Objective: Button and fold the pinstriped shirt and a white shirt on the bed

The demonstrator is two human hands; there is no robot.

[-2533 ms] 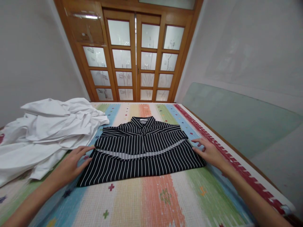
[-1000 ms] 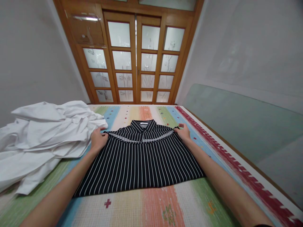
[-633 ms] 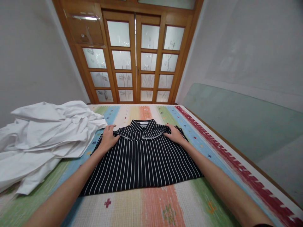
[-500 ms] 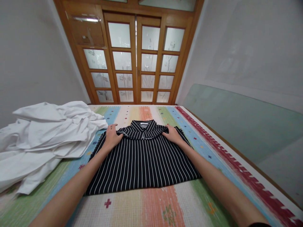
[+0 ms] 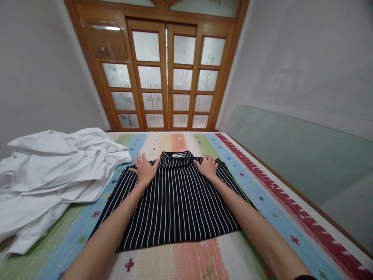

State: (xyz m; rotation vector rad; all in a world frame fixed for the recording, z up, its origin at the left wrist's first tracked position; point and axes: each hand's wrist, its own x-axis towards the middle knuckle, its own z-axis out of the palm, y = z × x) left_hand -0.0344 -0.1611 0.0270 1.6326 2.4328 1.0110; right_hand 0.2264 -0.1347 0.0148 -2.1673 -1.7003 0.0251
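Note:
A black shirt with white stripes [image 5: 177,206] lies folded on the patterned cloth, its collar at the far end and a pale label inside the neck. My left hand [image 5: 145,168] rests on the shirt just left of the collar, fingers spread. On the other side of the collar, my right hand [image 5: 207,166] lies on the fabric with its fingers apart and thumb pointing at the neck. Neither hand grips the cloth. The shirt's upper edge covers most of the collar's front.
A rumpled heap of white cloth [image 5: 70,167] lies at the left. Under everything is a colourful striped cover [image 5: 157,260]. A pale green board [image 5: 291,144] stands along the right wall, and wooden doors with glass panes [image 5: 166,77] close off the far end.
Both hands have let go of the shirt's upper edge, which was pulled back below the collar. That edge now lies up against the collar, and my hands press flat on it.

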